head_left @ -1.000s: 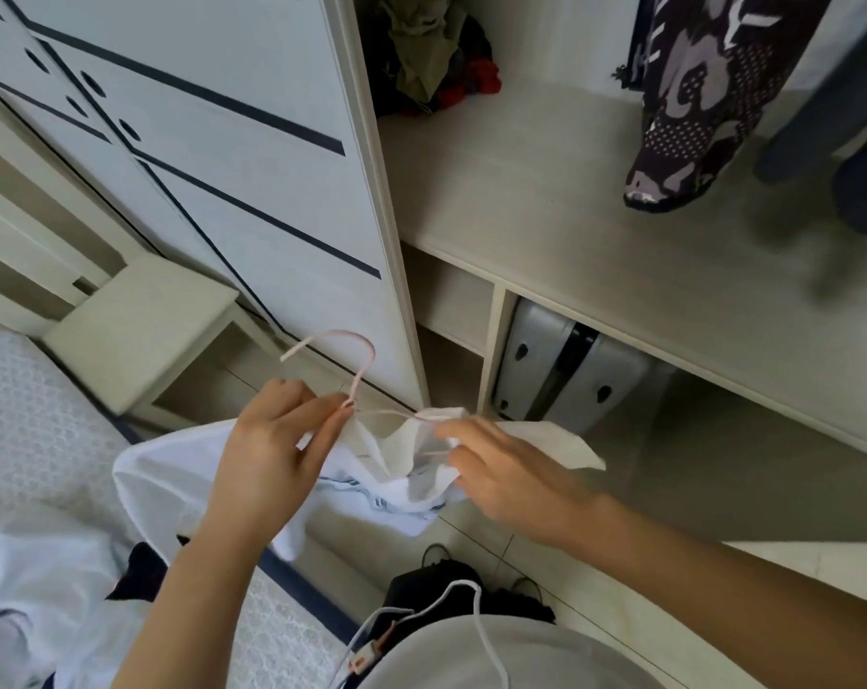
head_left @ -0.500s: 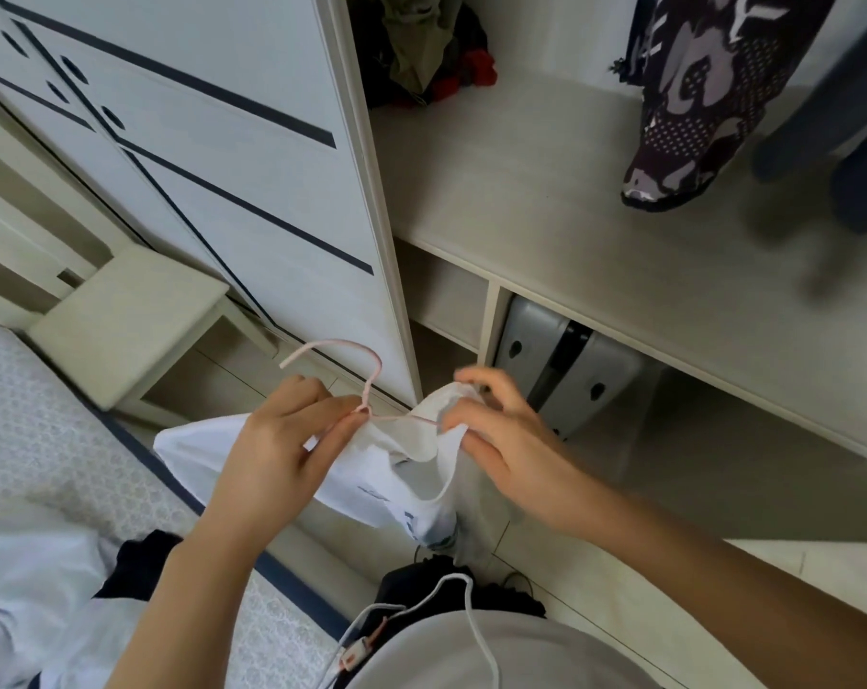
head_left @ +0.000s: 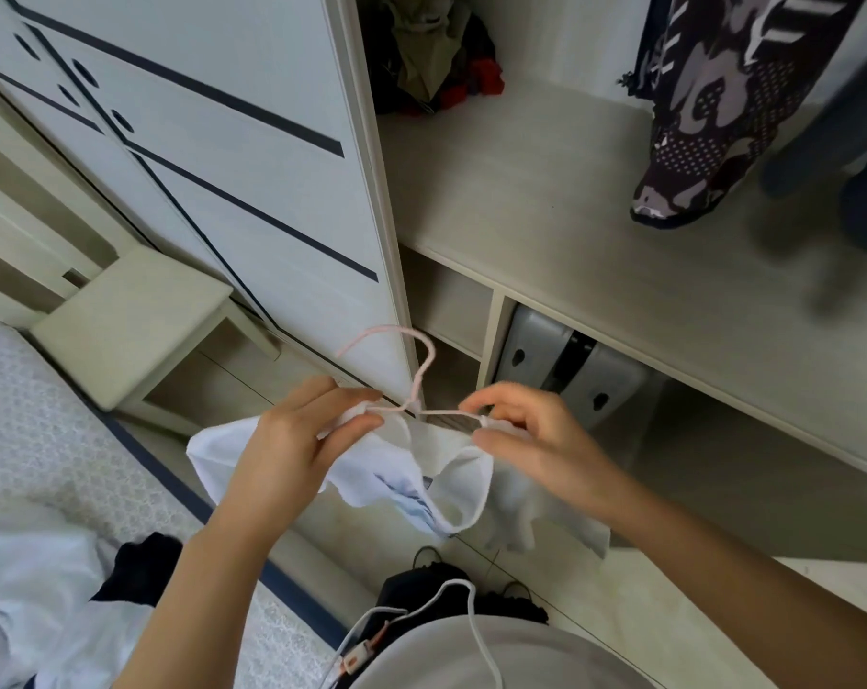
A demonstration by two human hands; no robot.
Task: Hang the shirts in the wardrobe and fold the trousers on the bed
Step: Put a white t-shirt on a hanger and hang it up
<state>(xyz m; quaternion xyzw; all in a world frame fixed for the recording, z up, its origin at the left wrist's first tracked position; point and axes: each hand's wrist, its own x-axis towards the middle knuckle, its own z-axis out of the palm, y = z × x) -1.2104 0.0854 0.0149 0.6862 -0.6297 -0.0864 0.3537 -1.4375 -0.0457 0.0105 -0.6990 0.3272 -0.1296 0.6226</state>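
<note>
White fabric shirt (head_left: 411,464) sits on a thin pale pink wire hanger (head_left: 424,363), whose bar runs side to side between the hands: the left hand (head_left: 292,455) pinches one end through the cloth and the right hand (head_left: 535,440) pinches the other. The hook points up and away from the person, and the open cream wardrobe compartment (head_left: 545,201) lies ahead and rightward — nearer the right hand

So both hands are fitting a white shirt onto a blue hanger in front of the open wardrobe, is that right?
Not quite. The head view shows the hanger is pale pink, not blue. The rest stands: the left hand and right hand are fitting a white shirt onto it in front of the open wardrobe.
</note>
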